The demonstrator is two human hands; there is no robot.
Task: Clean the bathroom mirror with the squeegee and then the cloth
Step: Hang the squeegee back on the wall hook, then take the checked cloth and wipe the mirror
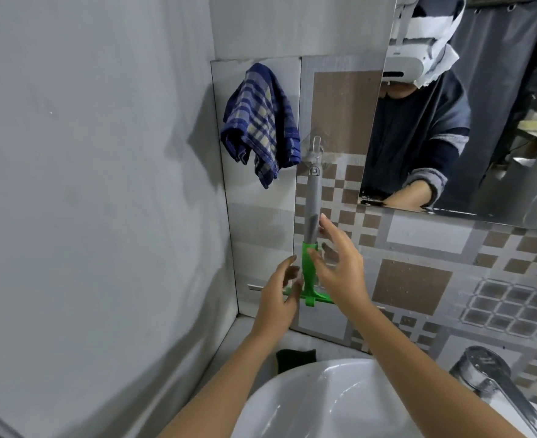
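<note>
Both forearms rise over the basin (pixel 292 403) to spread, empty fingers (pixel 325 224) flanking the upright hanging squeegee (pixel 310 248), right hand (pixel 339 267) nearer.

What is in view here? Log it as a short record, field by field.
setting: bathroom corner with grey walls, patterned tiles
squeegee: green-headed, grey-handled squeegee hanging from a clear wall hook, blade end down
cloth: blue checked cloth hanging on the wall, left of the squeegee
mirror: wall mirror at upper right, untouched
left hand: open, fingers beside the green head
right hand: open, fingers spread near the handle, not yet closed
below: white ceramic basin, chrome tap
</note>
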